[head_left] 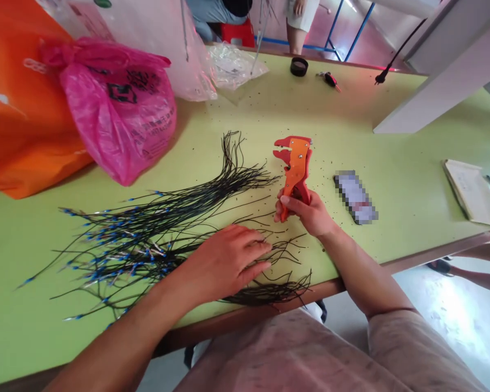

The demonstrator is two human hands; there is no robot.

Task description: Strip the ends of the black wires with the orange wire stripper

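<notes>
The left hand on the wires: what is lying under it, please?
The left hand rests on thin black wires on the green table. Wires run beneath the palm, but the part under it is covered and cannot be seen.

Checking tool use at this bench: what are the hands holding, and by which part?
The right hand grips an orange wire stripper by its handle; the left hand rests on black wires without visibly gripping them.

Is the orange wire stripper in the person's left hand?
No, the right hand holds the stripper, while the left hand rests on the wires.
</notes>
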